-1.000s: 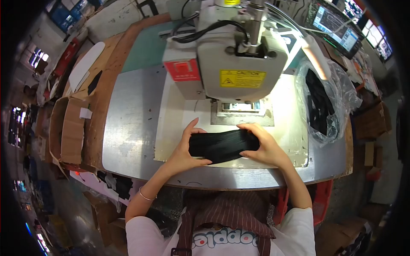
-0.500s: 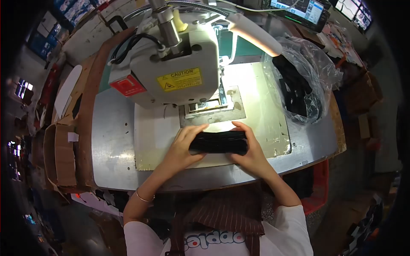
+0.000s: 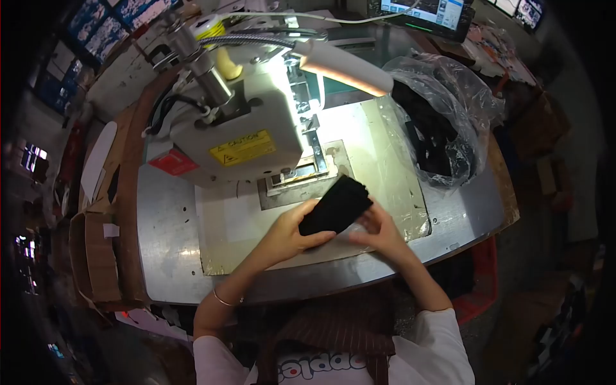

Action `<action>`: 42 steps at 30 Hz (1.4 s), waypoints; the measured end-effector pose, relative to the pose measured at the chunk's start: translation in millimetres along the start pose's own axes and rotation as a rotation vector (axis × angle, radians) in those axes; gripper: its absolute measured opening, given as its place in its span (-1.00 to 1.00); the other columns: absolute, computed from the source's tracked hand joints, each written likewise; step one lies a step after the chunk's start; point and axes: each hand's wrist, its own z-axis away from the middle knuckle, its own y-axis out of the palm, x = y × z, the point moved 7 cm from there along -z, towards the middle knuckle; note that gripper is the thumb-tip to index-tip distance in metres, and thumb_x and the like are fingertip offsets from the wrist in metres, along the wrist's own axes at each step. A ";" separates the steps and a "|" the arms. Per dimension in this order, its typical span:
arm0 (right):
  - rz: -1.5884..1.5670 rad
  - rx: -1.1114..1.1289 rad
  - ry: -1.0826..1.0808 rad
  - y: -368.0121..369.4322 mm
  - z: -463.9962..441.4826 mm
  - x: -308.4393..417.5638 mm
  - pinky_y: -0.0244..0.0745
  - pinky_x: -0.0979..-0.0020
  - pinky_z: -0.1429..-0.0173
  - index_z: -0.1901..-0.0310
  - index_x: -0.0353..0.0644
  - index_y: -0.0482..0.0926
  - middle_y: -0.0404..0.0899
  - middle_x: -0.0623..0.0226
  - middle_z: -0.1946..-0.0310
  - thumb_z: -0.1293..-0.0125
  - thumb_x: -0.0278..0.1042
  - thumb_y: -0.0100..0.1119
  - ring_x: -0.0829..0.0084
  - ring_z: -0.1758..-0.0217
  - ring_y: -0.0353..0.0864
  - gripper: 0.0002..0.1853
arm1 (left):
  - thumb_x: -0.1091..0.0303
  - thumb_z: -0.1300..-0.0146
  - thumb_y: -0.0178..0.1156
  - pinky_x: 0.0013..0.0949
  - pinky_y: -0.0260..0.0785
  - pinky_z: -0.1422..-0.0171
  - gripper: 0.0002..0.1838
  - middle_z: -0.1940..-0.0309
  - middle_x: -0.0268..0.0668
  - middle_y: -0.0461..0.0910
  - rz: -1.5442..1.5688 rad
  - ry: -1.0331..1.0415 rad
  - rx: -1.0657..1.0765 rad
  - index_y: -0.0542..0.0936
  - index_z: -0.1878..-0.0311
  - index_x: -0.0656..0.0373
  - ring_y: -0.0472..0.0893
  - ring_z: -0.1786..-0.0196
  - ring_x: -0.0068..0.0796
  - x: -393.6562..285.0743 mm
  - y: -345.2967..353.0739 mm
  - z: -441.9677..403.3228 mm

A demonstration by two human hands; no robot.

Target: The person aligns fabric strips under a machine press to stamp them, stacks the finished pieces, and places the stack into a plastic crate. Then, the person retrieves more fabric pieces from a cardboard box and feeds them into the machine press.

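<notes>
Left hand (image 3: 283, 236) grips lower end of black folded fabric bundle (image 3: 337, 205), tilted above cream flat board (image 3: 391, 183) before grey-white sewing machine (image 3: 237, 131); right hand (image 3: 380, 236), blurred, loosely spread beside bundle, contact unclear.

Lamp (image 3: 346, 68) glare whitens the pale board (image 3: 393, 183); the right hand (image 3: 384, 239) blurs slightly, edges dark.

the right hand (image 3: 385, 237) is partly blurred, the left hand (image 3: 287, 235) covers one end of the black bundle (image 3: 337, 205), the view's top edge crops the monitor (image 3: 428, 14), and fine print on the caution label (image 3: 242, 147) is illegibly small
</notes>
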 end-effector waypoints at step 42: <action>-0.715 -0.073 0.046 28.8 -2.3 -20.1 0.00 0.37 -0.45 -0.39 -0.37 -0.02 0.13 0.13 -0.36 -0.45 -0.19 -0.32 0.37 -0.42 0.14 -0.41 | -0.06 -0.27 0.12 -0.19 0.27 -0.35 -0.29 -0.23 -0.15 0.37 0.786 -0.258 0.045 0.22 -0.32 0.23 0.40 -0.26 -0.31 55.5 -1.7 2.4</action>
